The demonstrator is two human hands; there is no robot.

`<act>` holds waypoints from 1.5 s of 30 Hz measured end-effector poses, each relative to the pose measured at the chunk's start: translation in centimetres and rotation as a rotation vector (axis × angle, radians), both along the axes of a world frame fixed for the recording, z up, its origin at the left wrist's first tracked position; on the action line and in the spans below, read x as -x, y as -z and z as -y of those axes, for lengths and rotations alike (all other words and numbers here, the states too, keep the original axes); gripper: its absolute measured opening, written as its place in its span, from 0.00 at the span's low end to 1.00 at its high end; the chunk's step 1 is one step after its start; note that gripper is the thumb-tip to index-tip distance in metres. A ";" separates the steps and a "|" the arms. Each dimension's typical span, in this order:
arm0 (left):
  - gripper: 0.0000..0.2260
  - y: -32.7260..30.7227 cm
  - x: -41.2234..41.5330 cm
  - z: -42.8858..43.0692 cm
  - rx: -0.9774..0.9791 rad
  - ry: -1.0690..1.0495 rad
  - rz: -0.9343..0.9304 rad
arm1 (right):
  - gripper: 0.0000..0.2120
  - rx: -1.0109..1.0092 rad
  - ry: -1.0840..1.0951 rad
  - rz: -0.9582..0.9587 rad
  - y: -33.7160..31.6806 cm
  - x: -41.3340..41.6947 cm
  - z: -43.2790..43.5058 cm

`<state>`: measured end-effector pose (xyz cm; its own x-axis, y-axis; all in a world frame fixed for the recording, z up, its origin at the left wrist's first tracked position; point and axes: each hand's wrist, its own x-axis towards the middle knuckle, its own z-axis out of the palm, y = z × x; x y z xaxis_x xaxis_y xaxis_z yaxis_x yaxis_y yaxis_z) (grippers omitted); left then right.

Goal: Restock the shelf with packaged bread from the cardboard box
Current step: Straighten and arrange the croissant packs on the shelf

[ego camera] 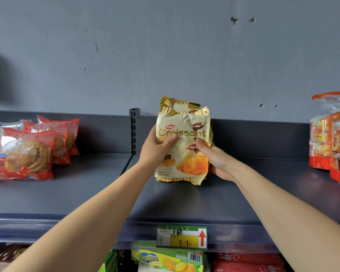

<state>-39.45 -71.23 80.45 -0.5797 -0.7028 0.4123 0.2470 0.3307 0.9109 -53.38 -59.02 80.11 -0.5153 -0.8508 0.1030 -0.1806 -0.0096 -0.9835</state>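
Cream-and-gold croissant bag point(182, 142) stands upright at centre of the dark shelf point(214, 197), both hands clamped on it: left hand point(156, 148) at 9 o'clock, right hand point(214, 158) at 3, its fingers hidden behind. Bare shelf lies either side; red bread packs point(25, 154) at 9, orange packs point(332, 138), cut off, at 3.

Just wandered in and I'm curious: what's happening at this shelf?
A person is stocking a dark shelf. Both hands, the left hand and the right hand, hold a croissant bag upright, its bottom at the shelf surface. Red bread packs stand to the left, orange-red packs to the right. A price tag hangs below.
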 end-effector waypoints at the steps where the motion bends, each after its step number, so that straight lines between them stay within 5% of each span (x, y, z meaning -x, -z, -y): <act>1: 0.18 0.0 -0.1 0.0 0.007 0.002 0.007 | 0.52 -0.001 -0.002 -0.005 0.0 0.0 0.0; 7: 0.16 0.0 -0.8 0.3 0.023 0.071 0.013 | 0.53 0.004 0.033 -0.043 -0.3 -0.3 -0.5; 11: 0.15 0.0 -1.1 0.3 0.029 0.065 0.005 | 0.43 0.018 0.043 -0.078 -0.4 0.0 -0.6; 16: 0.16 -0.1 -1.3 0.2 0.014 0.042 -0.006 | 0.59 0.022 0.075 -0.127 -0.4 0.3 -0.9; 22: 0.12 -0.2 -1.4 0.0 0.041 -0.005 -0.021 | 0.44 0.088 0.139 -0.218 -0.4 0.0 -1.4; 29: 0.19 0.1 -2.0 0.2 -0.019 -0.177 -0.084 | 0.38 0.146 0.204 -0.242 -0.2 -0.3 -2.1; 37: 0.08 0.2 -2.7 0.5 0.005 -0.273 -0.045 | 0.17 0.205 0.303 -0.279 -0.1 -0.5 -2.3; 45: 0.11 -0.5 -2.5 0.4 0.026 -0.280 0.026 | 0.16 0.201 0.334 -0.299 0.5 -0.4 -2.2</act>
<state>-36.96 -71.67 81.00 -0.3755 -0.8263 0.4198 0.1191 0.4061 0.9060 -53.00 -56.83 79.58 -0.6793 -0.5926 0.4328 -0.4801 -0.0872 -0.8729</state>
